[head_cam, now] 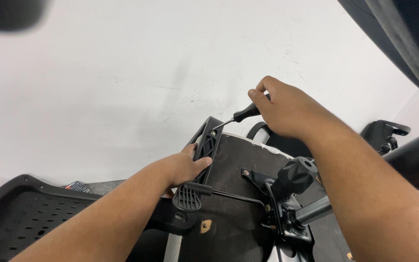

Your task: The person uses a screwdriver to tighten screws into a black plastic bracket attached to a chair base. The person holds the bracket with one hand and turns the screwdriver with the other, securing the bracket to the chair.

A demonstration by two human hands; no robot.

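An upturned office chair seat [229, 194] with black fabric underside lies below me. My right hand [287, 109] is closed around the black handle of a screwdriver [241, 116], whose tip meets a screw at the top of a black plastic armrest bracket [208, 140]. My left hand [183, 167] grips that bracket from the left side, thumb across its ribbed face. A black metal tilt mechanism [282, 208] with a round knob [297, 174] and a paddle lever [190, 194] is bolted to the seat.
A perforated black plastic chair back [20, 213] lies at lower left. Another black armrest part [384, 132] sits at right. Behind everything is a scuffed white wall [146, 73]. Dark chair parts cross the upper right corner.
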